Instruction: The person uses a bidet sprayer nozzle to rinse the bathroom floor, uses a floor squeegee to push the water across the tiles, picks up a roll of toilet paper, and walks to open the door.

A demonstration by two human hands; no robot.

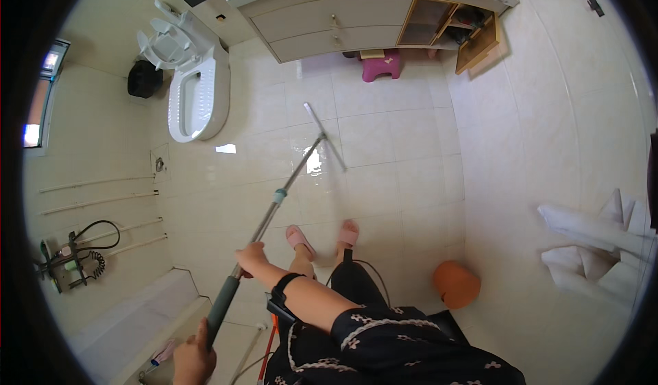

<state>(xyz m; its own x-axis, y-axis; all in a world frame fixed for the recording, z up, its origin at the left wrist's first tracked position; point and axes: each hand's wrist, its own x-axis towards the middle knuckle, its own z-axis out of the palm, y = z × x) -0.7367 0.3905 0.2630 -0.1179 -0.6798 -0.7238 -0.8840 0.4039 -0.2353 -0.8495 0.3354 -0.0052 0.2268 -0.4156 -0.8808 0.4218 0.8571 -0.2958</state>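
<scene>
A floor squeegee with a long metal pole [295, 174] slants from the lower left to the middle of the floor. Its thin crossbar head [316, 120] rests on wet, shiny tiles. My left hand [195, 356] is wrapped around the dark green grip [223, 297] at the pole's near end. Higher up, my right hand [252, 259] holds the metal shaft, the arm reaching across my body. A light blue collar [279, 196] sits partway along the pole. My feet in pink slippers [299, 241] stand on the tiles behind the squeegee head.
A white squat-style toilet [198, 99] stands at the left, beside a black bin [144, 79]. Under the vanity cabinet [334, 22] is a pink stool [381, 66]; one cabinet door [478, 45] hangs ajar. An orange bucket [456, 284] lies near the right wall. A floor drain [160, 164] is at the left.
</scene>
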